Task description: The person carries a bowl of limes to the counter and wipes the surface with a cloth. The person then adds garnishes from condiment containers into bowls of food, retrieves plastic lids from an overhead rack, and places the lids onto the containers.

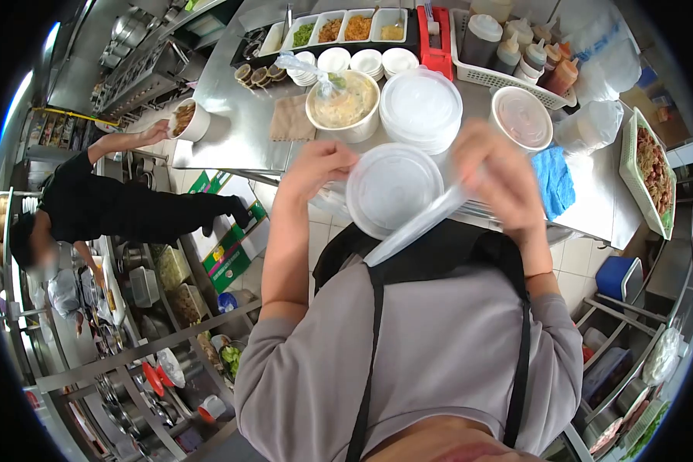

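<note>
A round translucent plastic lid [395,190] is held by its left edge in my left hand [321,169], whose fingers are pinched together. My right hand [494,177], smeared by motion, grips another lid [416,227], tilted nearly edge-on in front of my apron. Whether either is a single lid or several nested together, I cannot tell. Just beyond sits a stack of similar lids [421,108]. Left of that stack is a white paper bowl [342,127] of pale food with a knotted plastic bag on top. A lidded bowl [521,117] stands beyond my right hand.
Condiment trays [339,31], small white cups [366,63] and a basket of squeeze bottles [516,54] line the back. A blue cloth [552,182] hangs over the front edge at right. Another person [123,192] at left holds a filled bowl [189,122] on the counter.
</note>
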Action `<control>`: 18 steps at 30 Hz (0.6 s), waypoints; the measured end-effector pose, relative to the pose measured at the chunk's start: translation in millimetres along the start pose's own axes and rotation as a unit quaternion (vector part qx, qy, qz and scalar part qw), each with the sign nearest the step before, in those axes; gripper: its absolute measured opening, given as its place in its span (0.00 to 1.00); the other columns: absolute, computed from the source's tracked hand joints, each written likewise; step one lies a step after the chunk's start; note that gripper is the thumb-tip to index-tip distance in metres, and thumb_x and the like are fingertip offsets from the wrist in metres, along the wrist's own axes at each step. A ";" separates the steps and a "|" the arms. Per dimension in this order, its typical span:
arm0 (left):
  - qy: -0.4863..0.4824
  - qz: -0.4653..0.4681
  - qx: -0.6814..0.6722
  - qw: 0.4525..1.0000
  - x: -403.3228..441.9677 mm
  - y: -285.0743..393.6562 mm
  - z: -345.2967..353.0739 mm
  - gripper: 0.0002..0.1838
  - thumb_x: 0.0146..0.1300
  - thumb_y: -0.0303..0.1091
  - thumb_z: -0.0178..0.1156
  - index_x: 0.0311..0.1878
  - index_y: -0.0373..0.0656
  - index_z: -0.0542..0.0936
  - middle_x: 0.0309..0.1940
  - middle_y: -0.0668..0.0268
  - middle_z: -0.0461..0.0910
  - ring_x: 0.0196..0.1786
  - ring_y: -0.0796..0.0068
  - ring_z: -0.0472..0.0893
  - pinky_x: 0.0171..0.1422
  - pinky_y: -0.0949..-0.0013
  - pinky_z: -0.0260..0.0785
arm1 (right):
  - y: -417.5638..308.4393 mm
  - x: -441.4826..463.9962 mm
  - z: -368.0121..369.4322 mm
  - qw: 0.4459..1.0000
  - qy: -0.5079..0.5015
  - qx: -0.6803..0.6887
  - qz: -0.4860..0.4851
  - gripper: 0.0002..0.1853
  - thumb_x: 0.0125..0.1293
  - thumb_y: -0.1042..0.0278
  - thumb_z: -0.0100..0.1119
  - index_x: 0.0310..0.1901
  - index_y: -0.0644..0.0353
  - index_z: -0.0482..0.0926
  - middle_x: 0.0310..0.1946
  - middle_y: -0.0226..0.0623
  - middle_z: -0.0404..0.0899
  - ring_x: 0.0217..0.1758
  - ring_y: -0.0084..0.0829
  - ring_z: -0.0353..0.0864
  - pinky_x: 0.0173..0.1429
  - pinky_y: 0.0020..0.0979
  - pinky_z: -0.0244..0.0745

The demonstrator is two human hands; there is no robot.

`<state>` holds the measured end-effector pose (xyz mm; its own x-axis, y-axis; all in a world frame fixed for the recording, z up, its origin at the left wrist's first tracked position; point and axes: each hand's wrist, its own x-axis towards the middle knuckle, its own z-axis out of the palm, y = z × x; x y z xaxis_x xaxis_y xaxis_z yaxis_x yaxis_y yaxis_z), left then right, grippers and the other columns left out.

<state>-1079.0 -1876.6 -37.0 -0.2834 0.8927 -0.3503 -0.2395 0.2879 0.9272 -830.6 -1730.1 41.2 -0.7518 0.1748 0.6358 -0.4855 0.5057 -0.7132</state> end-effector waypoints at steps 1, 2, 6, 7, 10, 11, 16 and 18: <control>-0.010 0.007 -0.010 1.000 -6.4 -2.2 -6.5 0.03 0.56 0.27 0.61 0.31 0.39 0.78 0.28 0.69 0.77 0.30 0.83 0.77 0.32 0.81 0.71 | 5.8 1.3 -7.9 0.995 0.095 -0.001 0.017 0.01 0.61 0.75 0.49 0.33 0.62 0.70 0.29 0.32 0.68 0.34 0.25 0.67 0.40 0.25 0.63; -0.019 0.013 -0.022 1.000 -11.3 -6.5 -12.0 0.03 0.56 0.27 0.61 0.31 0.40 0.78 0.28 0.68 0.77 0.31 0.82 0.77 0.32 0.81 0.72 | 8.8 8.5 -14.4 0.979 0.185 -0.052 0.062 0.03 0.64 0.75 0.47 0.34 0.62 0.70 0.29 0.28 0.68 0.35 0.18 0.65 0.38 0.21 0.62; -0.049 0.039 -0.070 0.996 -7.8 -17.0 -23.7 0.02 0.57 0.26 0.60 0.31 0.41 0.76 0.30 0.67 0.77 0.32 0.80 0.78 0.34 0.78 0.73 | 106.3 35.7 -42.6 0.933 0.239 -0.092 0.253 0.08 0.64 0.68 0.51 0.39 0.63 0.74 0.29 0.26 0.72 0.33 0.18 0.68 0.39 0.20 0.65; -0.057 0.043 -0.066 0.995 -8.3 -14.8 -21.3 0.03 0.57 0.27 0.60 0.31 0.41 0.76 0.30 0.67 0.77 0.32 0.80 0.78 0.34 0.78 0.73 | 143.5 35.8 -47.2 0.915 0.224 -0.150 0.301 0.10 0.64 0.65 0.51 0.40 0.62 0.75 0.31 0.26 0.74 0.34 0.18 0.68 0.41 0.21 0.65; -0.085 0.058 -0.059 0.993 -7.8 -8.8 -12.1 0.03 0.57 0.28 0.60 0.31 0.41 0.76 0.31 0.67 0.78 0.32 0.80 0.78 0.35 0.77 0.73 | 210.8 32.6 -46.4 0.893 0.221 -0.269 0.285 0.12 0.60 0.64 0.54 0.36 0.66 0.75 0.30 0.45 0.79 0.34 0.39 0.77 0.41 0.33 0.71; -0.099 0.062 -0.058 0.991 -6.1 -9.0 -10.9 0.04 0.57 0.28 0.60 0.31 0.41 0.76 0.31 0.67 0.78 0.33 0.80 0.78 0.36 0.77 0.73 | 214.4 33.2 -43.2 0.884 0.221 -0.290 0.292 0.11 0.59 0.64 0.54 0.35 0.65 0.75 0.30 0.46 0.79 0.35 0.41 0.77 0.42 0.34 0.72; -0.077 0.049 -0.018 0.996 -7.4 -2.0 5.0 0.07 0.58 0.32 0.62 0.35 0.39 0.78 0.31 0.67 0.79 0.34 0.81 0.79 0.38 0.76 0.73 | 216.1 29.2 -38.2 0.851 0.195 -0.453 0.180 0.08 0.58 0.67 0.56 0.35 0.62 0.78 0.31 0.43 0.79 0.38 0.43 0.76 0.43 0.37 0.72; -0.061 0.046 0.019 0.997 -9.7 5.7 13.2 0.08 0.58 0.34 0.62 0.35 0.39 0.79 0.32 0.66 0.79 0.34 0.80 0.78 0.39 0.76 0.73 | 167.8 35.6 -24.7 0.867 0.232 -0.433 0.078 0.07 0.58 0.69 0.57 0.35 0.62 0.79 0.32 0.40 0.79 0.37 0.41 0.76 0.43 0.36 0.72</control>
<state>-1065.4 -1879.1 -26.6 -0.1876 0.9505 -0.2478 -0.1826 0.2141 0.9596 -927.8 -1618.1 -48.6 -0.4200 0.5185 0.7449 0.2749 0.8549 -0.4400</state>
